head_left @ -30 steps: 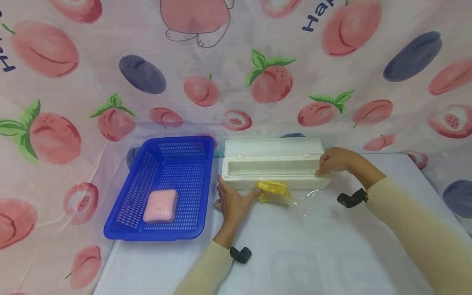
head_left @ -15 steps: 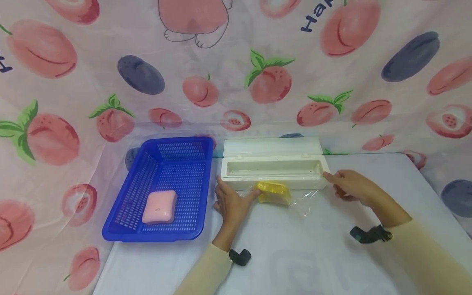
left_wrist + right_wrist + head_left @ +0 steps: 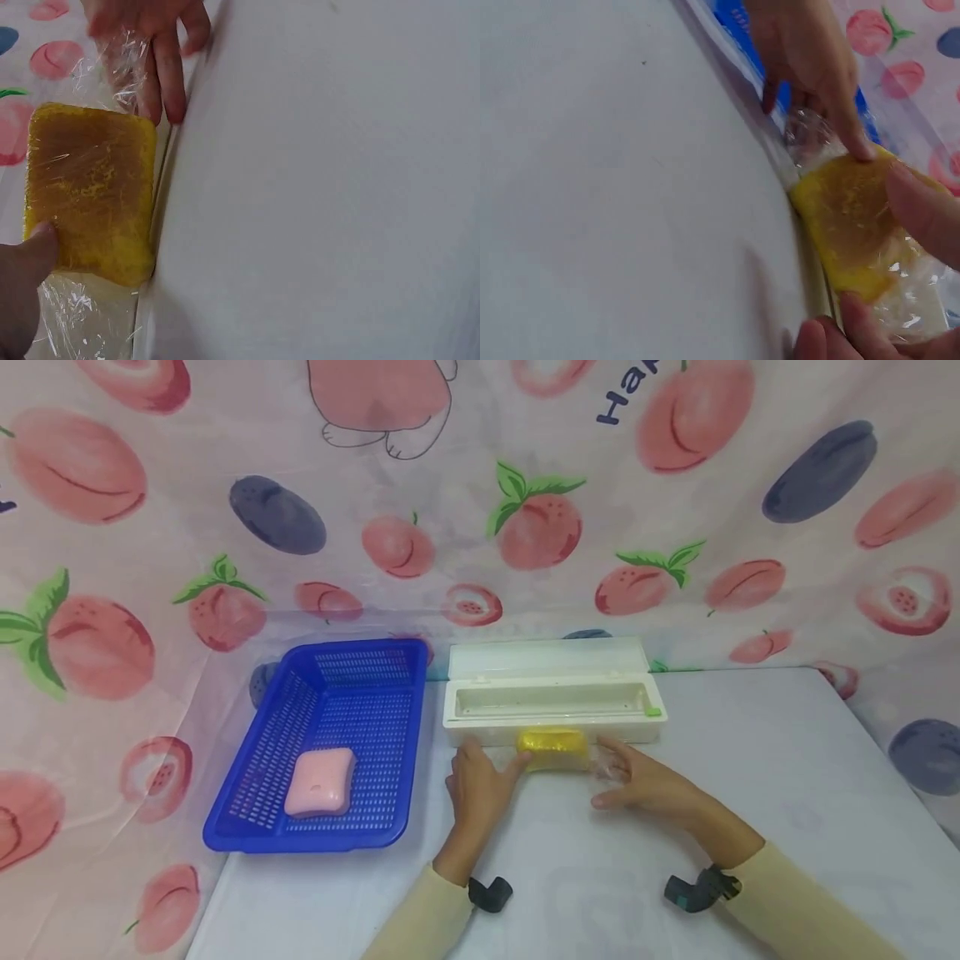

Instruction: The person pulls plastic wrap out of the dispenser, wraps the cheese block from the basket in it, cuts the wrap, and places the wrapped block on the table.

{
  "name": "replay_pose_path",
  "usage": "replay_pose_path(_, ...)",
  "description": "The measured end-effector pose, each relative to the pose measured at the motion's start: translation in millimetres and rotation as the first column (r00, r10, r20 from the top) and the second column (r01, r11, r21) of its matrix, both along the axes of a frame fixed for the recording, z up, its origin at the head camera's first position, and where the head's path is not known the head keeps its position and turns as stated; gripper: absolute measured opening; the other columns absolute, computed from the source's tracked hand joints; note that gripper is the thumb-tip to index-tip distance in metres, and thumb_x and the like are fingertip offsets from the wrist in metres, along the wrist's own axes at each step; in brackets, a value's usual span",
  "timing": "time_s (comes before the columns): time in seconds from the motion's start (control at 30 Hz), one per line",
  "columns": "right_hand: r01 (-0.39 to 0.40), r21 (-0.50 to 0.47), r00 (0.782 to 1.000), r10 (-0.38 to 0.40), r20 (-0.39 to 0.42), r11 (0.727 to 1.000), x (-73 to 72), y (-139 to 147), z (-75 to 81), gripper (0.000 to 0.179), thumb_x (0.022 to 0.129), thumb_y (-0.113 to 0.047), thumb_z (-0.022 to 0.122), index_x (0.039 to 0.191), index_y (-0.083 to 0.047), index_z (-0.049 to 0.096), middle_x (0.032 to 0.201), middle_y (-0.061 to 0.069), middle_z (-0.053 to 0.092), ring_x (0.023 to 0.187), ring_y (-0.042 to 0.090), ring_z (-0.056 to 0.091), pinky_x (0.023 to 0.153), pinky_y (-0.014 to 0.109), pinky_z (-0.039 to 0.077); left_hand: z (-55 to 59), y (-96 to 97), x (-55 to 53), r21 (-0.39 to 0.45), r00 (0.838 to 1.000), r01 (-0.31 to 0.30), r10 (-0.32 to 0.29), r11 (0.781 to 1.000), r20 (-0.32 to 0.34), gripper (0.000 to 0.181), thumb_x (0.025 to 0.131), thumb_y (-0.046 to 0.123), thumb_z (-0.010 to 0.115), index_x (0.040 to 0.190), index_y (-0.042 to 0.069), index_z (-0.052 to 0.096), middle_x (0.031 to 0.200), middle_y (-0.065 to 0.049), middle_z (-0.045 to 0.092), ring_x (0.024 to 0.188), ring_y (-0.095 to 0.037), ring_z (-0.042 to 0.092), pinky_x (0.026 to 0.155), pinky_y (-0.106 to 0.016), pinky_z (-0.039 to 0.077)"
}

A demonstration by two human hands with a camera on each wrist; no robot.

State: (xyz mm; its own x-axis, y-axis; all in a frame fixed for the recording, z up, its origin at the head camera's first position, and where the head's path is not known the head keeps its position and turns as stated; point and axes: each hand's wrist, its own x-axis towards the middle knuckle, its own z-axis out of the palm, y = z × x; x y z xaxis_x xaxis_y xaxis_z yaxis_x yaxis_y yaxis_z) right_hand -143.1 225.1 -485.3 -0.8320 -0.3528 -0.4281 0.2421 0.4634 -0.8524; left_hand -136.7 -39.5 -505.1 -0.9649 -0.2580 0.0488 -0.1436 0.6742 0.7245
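Observation:
A yellow block [image 3: 555, 750] with a brownish flat face lies under clear cling film [image 3: 82, 315], close against the front of a white cling film dispenser [image 3: 555, 728]. The dispenser's lid stands up and a small green slider [image 3: 652, 712] is at its right end. My left hand [image 3: 480, 789] presses its thumb on the block's left side, its fingers by the dispenser's front. My right hand [image 3: 652, 785] is at the block's right end, thumb and fingers spread apart, fingertips at the crumpled film. In the right wrist view its thumb [image 3: 922, 210] overlaps the block.
A blue perforated basket [image 3: 306, 842] stands left of the dispenser and holds a pink rounded box-like thing [image 3: 321, 783]. A fruit-printed cloth [image 3: 420, 602] hangs behind the white-covered table [image 3: 795, 727].
My right hand has come from the dispenser's right end down and left to the film beside the block. The film's loose right end is drawn in. My left fingers shifted slightly toward the dispenser's front.

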Motion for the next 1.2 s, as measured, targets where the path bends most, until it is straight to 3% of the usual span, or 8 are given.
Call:
replay_pose_path(0.1,0.039,0.084,0.993,-0.029,-0.11,0.996,-1.0,-13,-3.6,0.101,0.079,-0.036,0.088,0.158,-0.01,0.032,0.161,0.025,0.035,0.149,0.048,0.03,0.116,0.066,0.031,-0.6,-3.0,-3.4,0.117,0.998,0.065,-0.063,0.991,-0.024,0.066,0.083,0.054,0.08,0.12,0.005,0.056,0.11,-0.013,0.069,0.105,-0.032,0.064,0.089,-0.05,0.048)
replay_pose_path(0.2,0.073,0.129,0.972,-0.042,-0.229,0.989,0.5,-22,-5.8,0.071,0.079,-0.039,0.087,0.134,-0.007,0.057,0.152,0.021,0.049,0.144,0.045,0.04,0.115,0.065,0.034,-2.0,-7.7,-7.1,0.245,0.993,0.118,-0.114,0.962,-0.031,0.047,0.086,0.045,0.08,0.111,0.008,0.065,0.099,-0.009,0.073,0.092,-0.023,0.067,0.08,-0.039,0.053)
replay_pose_path(0.3,0.101,0.158,0.962,-0.056,-0.267,0.982,3.5,-28,-7.0,0.051,0.078,-0.04,0.087,0.113,-0.008,0.067,0.136,0.015,0.063,0.13,0.038,0.054,0.108,0.059,0.043,-3.2,-11.8,-9.2,0.309,0.985,0.167,-0.169,0.936,-0.02,0.033,0.088,0.039,0.08,0.1,0.009,0.072,0.085,-0.004,0.071,0.077,-0.014,0.063,0.067,-0.029,0.052)
replay_pose_path(0.43,0.092,0.178,0.975,-0.052,-0.214,0.98,8.3,-29,-6.8,0.049,0.081,-0.045,0.082,0.114,-0.012,0.069,0.116,0.006,0.071,0.103,0.023,0.062,0.084,0.039,0.053,0.2,-13.9,-8.4,0.325,0.97,0.232,-0.245,0.917,0.0,0.025,0.09,0.036,0.078,0.094,0.012,0.074,0.09,-0.001,0.071,0.084,-0.014,0.065,0.075,-0.031,0.054)
replay_pose_path(0.53,0.085,0.061,0.992,-0.078,-0.103,0.995,11.1,-25,-7.7,0.048,0.089,-0.042,0.076,0.122,-0.009,0.064,0.111,0.008,0.07,0.097,0.019,0.063,0.08,0.033,0.056,4.7,-14.3,-7.2,0.348,0.96,0.255,-0.279,0.902,0.021,0.018,0.093,0.031,0.074,0.093,0.014,0.072,0.106,-0.002,0.073,0.1,-0.018,0.066,0.086,-0.036,0.055)
replay_pose_path(0.7,0.159,-0.115,0.985,-0.151,0.082,0.98,15.9,-17,-11.4,0.044,0.101,-0.032,0.064,0.128,0.001,0.057,0.11,0.013,0.066,0.093,0.02,0.067,0.084,0.037,0.062,10.5,-17.8,-3.1,0.374,0.933,0.249,-0.325,0.893,0.155,0.015,0.096,0.026,0.066,0.09,0.012,0.066,0.091,-0.006,0.071,0.079,-0.018,0.064,0.066,-0.031,0.052)
replay_pose_path(1.03,0.146,0.161,0.989,-0.143,-0.03,0.976,24.4,-7,-1.5,0.035,0.101,-0.031,0.062,0.123,-0.004,0.064,0.102,0.01,0.068,0.082,0.018,0.067,0.071,0.034,0.062,15.0,-26.4,19.6,0.324,0.845,0.349,-0.445,0.879,0.297,0.014,0.093,0.02,0.068,0.085,0.009,0.063,0.075,-0.003,0.062,0.069,-0.016,0.057,0.058,-0.028,0.046)
replay_pose_path(1.2,0.155,0.161,0.988,-0.155,-0.011,0.975,21.8,-7,-0.4,0.052,0.097,-0.043,0.067,0.13,-0.003,0.058,0.106,0.009,0.069,0.082,0.017,0.069,0.073,0.032,0.06,10.8,-24.9,22.7,0.373,0.823,0.375,-0.49,0.849,0.287,0.033,0.091,0.025,0.072,0.117,0.008,0.063,0.092,-0.005,0.069,0.079,-0.017,0.064,0.068,-0.031,0.053)
